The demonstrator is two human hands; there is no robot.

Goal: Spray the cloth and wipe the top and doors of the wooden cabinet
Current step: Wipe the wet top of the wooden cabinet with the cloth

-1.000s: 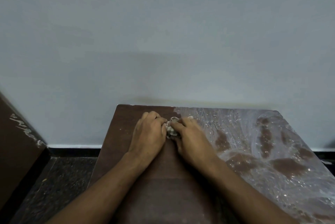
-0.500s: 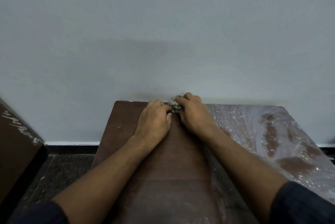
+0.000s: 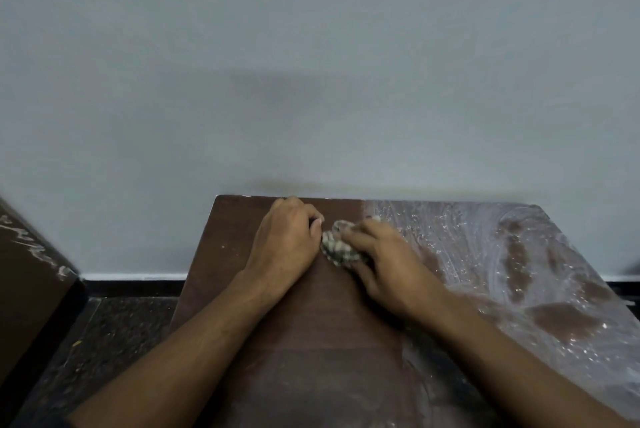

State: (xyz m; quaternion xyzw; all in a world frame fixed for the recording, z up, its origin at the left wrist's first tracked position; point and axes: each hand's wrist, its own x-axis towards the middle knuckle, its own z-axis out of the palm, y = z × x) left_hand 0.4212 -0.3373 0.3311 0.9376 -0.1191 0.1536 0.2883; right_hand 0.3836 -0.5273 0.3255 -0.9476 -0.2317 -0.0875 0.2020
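The small checked cloth (image 3: 337,249) sat bunched at the far middle of the cabinet top (image 3: 311,341). The right hand (image 3: 384,261) pressed curled fingers on it; the left hand (image 3: 287,247) lay curled beside it, maybe touching. It looked soft, light and squashy, best held bunched in the fingers.

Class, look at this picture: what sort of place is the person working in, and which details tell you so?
Probably an indoor room, perhaps in a home. A dark brown wooden cabinet top stands against a plain pale grey painted wall, with a black skirting strip and dark speckled stone floor below.

Cloth (image 3: 337,249) mostly hidden under right hand (image 3: 388,265); fingers blurred.
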